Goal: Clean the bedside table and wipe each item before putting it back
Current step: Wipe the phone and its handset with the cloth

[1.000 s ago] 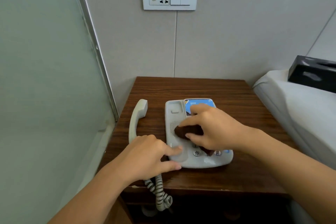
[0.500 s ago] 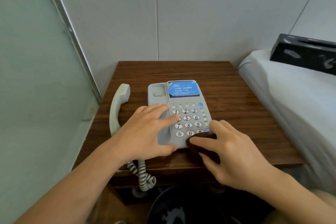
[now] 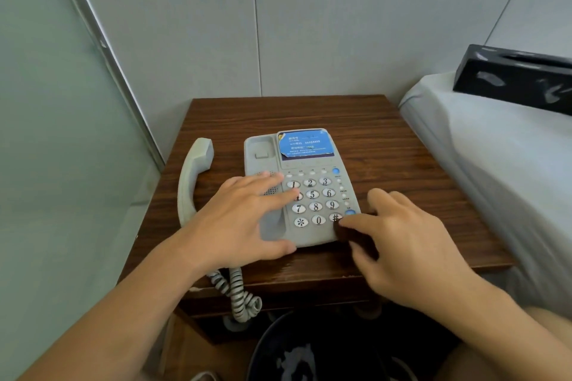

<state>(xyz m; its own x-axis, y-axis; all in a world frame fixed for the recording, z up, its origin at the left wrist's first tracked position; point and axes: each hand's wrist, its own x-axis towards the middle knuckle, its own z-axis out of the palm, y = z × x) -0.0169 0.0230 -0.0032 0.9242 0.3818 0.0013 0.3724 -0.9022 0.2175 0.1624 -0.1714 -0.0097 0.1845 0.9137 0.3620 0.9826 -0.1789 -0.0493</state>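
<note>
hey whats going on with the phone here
A person is wiping a desk phone on a wooden bedside table. The left hand lies flat on the phone's cradle side, steadying it, while the right hand holds a dark brown cloth against the near right corner by the # key. The handset is off the hook, lying on the table to the left, with its coiled cord hanging over the front edge.

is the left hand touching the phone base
Touching: the head view shows the left hand lying flat on the phone base, fingers over its left side.
</note>
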